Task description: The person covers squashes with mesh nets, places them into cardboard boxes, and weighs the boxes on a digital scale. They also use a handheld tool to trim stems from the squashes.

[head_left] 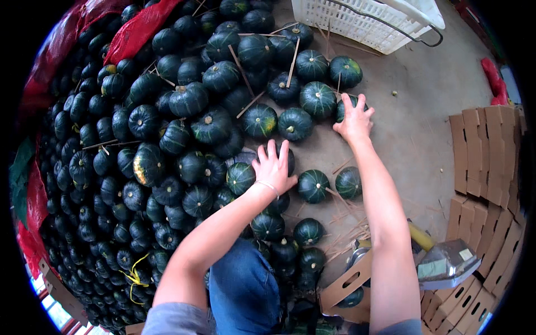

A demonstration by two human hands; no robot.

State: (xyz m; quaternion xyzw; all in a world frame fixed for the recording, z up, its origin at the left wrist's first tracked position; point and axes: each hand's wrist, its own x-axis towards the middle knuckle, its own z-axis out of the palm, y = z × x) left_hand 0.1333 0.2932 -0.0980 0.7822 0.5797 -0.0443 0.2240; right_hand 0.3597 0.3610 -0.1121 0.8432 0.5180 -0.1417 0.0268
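Lying on a dark pumpkin [291, 161] with fingers [272, 151] wide apart, the left hand [272, 170] was near the right hand [355, 123], whose fingers were spread over another pumpkin [339, 111].

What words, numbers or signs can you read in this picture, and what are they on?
None can be read.
Green label and white label on the grey, shiny object: too small and blurred to make out.
Dark green squashes, white crate, cardboard: no readable writing.
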